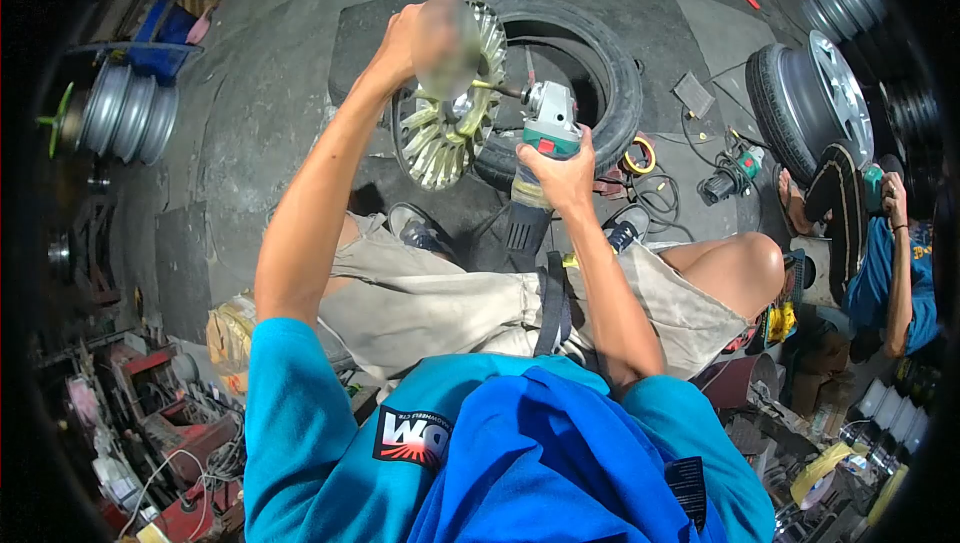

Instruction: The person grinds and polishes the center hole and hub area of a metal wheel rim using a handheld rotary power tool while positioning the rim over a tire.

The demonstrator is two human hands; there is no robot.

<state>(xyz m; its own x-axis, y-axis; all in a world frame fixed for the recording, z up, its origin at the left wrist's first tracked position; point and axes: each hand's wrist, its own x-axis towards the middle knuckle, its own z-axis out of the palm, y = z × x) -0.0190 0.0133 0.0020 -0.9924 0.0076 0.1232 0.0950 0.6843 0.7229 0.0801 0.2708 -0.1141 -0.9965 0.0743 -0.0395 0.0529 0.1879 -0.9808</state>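
My left hand (402,41) is at the upper left edge of an alloy wheel (443,148) and grips it; a blurred patch hides most of the fingers. The wheel stands tilted, its many greenish-gold spokes facing right. My right hand (563,171) is wrapped round the body of an angle grinder (550,123), green and grey with a red mark. From the grinder's head a thin shaft (500,89) points left and reaches the spokes near the hub. A black tyre (615,73) lies flat on the floor behind the grinder and beside the wheel.
A second grinder (735,171) lies on the right among cables, near a roll of yellow tape (638,155). Beyond it stands a wheel with tyre (790,108). A co-worker (895,273) sits at far right holding a green tool. Silver rims (125,113) stand left; red machinery (160,383) is lower left.
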